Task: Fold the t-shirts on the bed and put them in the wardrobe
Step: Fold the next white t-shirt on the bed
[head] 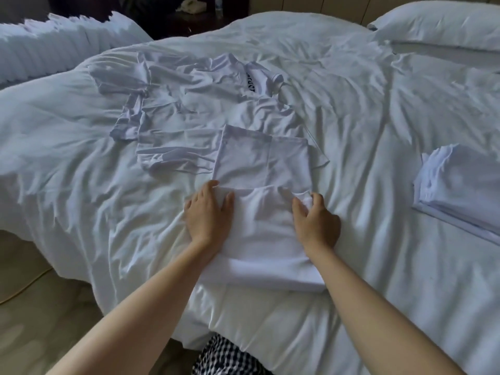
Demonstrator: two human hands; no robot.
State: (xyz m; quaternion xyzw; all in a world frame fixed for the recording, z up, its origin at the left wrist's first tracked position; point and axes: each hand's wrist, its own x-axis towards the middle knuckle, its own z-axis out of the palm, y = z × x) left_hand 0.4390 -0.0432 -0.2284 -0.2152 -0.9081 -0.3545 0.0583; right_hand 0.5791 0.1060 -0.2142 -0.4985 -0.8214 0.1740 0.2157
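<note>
1. Head-cam view looking down on a bed (351, 104) w/ a rumpled white duvet. Two bare forearms reach fwd from the bottom edge.
2. A half-folded white t-shirt (259, 239) lies near the bed's near edge, btwn the hands. Its near part is doubled over; its far part lies flat beyond the fold edge.
3. The left hand (208, 212) is on the shirt's left side, thumb & fingers pinching the left end of the fold edge.
4. The right hand (315, 223) is on the right side, fingers curled round a bunch of cloth at the right end of that edge.
5. Just beyond, touching the shirt's far end, lie crumpled unfolded t-shirts (189, 104). One has black lettering (250, 82), too skewed to read.
6. Well to the right sits a stack of folded t-shirts (460, 190); a pillow (438, 23) is at the far right corner.
7. Step in hand, prob.: mid-fold, doubling the shirt lengthwise.
8. The next move calls for both hands to carry the edge fwd together & level so the corners meet, then smooth it flat. Thin cloth on a soft duvet will likely wrinkle or skew.
9. The wardrobe isn't in view & shirts remain unfolded, so the task looks well short of done.
</note>
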